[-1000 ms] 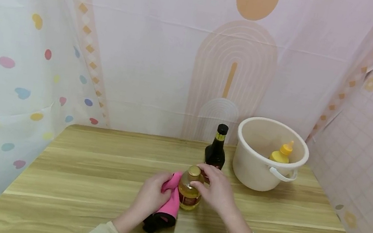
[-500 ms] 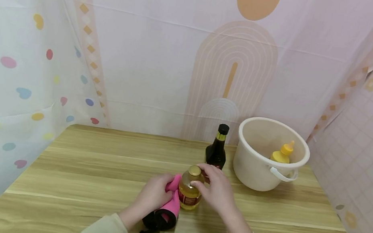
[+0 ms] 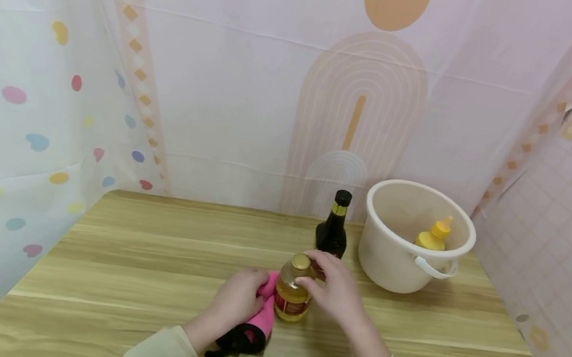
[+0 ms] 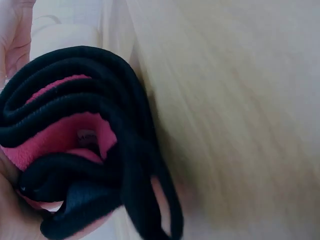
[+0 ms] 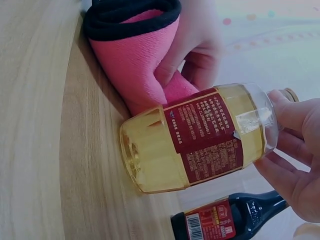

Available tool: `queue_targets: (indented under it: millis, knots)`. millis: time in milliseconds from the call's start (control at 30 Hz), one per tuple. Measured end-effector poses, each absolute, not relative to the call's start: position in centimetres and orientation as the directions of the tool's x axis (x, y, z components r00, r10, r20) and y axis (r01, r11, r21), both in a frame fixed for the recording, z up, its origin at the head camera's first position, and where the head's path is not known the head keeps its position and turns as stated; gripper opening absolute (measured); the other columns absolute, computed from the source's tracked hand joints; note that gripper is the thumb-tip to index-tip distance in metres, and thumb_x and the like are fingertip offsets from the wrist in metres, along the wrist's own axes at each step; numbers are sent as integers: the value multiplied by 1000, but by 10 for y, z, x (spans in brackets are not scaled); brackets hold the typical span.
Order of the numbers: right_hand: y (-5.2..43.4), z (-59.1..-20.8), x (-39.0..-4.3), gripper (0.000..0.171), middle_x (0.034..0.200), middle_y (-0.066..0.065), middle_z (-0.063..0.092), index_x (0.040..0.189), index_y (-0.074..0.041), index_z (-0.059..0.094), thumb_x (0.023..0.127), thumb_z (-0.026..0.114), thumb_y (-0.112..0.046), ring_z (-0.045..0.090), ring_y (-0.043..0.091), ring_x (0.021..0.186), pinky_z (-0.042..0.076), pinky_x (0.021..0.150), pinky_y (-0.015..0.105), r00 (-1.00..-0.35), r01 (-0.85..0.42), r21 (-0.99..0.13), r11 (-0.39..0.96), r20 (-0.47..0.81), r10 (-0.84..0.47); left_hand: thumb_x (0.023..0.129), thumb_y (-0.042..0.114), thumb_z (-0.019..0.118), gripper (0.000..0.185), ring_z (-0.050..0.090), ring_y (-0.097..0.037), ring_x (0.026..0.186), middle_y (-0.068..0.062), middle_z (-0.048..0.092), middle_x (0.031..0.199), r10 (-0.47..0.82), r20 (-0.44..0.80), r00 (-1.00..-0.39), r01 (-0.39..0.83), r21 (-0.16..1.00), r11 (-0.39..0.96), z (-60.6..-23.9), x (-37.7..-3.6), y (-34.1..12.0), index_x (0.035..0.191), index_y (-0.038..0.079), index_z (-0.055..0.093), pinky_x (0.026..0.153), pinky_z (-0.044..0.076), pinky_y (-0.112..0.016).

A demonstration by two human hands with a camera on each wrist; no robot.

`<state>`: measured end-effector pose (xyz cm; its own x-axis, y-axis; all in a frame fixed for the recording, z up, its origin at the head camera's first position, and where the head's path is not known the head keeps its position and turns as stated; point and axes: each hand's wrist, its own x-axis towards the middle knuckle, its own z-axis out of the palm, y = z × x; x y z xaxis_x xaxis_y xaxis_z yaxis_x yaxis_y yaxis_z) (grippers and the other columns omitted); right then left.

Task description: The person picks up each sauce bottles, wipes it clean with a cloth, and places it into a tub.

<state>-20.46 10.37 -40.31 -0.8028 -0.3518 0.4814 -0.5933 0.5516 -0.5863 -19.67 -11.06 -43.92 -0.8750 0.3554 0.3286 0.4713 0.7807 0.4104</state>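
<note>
In the head view, my left hand (image 3: 235, 300) grips a bunched pink cloth (image 3: 262, 321) with black edging and presses it against the left side of an oil bottle (image 3: 290, 308). That bottle holds yellow liquid and has a gold cap and a dark red label. My right hand (image 3: 339, 296) holds it near the shoulder, thumb in front and fingers behind. In the left wrist view, the rolled black edge of the cloth (image 4: 135, 150) and a black loop show close up. The right wrist view shows the oil bottle (image 5: 205, 137) with its base near the wooden table.
A dark sauce bottle (image 3: 331, 235) with a black cap stands behind my right hand. A cream bucket (image 3: 390, 264) sits at the back right with a yellow squeeze bottle (image 3: 431, 239) inside. Printed curtains (image 3: 231, 101) surround the wooden table (image 3: 155, 258).
My left hand has shifted slightly down along the oil bottle's side with the pink cloth. My right hand keeps its hold, and the oil bottle stays nearly in place.
</note>
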Motion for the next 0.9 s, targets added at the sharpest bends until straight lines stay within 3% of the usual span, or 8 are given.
queue_targets:
  millis: [200,367,467,700,767,900]
  knots:
    - [107,-401,-208,42,113,7,66,121,-7,65,82,80,-14,63,22,100,55,84,36,-796,-604,-577,551,468,-383,67,-6,67,30,42,-17,63,0,44,69,395,298,-869,486,361,796,-437,-200,-112,66,14,44,55,38,-32]
    - [109,-397,-208,44,117,9,65,123,-5,63,83,80,-11,63,24,104,54,88,36,-801,-598,-604,527,433,-412,68,-6,67,23,43,-16,65,1,48,71,411,283,-866,497,407,767,-437,-202,-118,72,12,53,58,40,-32]
    - [109,-395,-207,48,119,9,65,127,-2,61,84,80,-12,63,24,105,53,90,35,-801,-598,-606,525,422,-425,68,-5,68,19,46,-15,67,1,55,76,399,294,-868,494,445,747,-439,-202,-123,81,8,62,61,44,-33]
    - [100,-397,-201,59,115,7,66,127,-3,60,78,86,-23,62,23,104,52,89,38,-811,-571,-547,612,489,-320,71,-6,68,36,59,-18,81,-9,70,96,299,343,-891,445,523,727,-439,-199,-134,106,-1,71,72,51,-38]
    - [96,-397,-199,60,112,6,65,126,-4,60,76,87,-25,61,23,101,51,87,39,-816,-548,-527,649,509,-275,72,-6,68,37,59,-18,80,-9,70,96,268,367,-891,437,534,724,-436,-198,-135,108,-2,71,71,51,-37]
    - [88,-397,-195,60,107,5,65,123,-5,61,76,87,-30,60,23,97,50,83,40,-810,-517,-471,714,540,-230,73,-5,68,31,48,-13,68,0,60,79,233,406,-884,441,553,707,-425,-195,-136,103,2,73,62,43,-29]
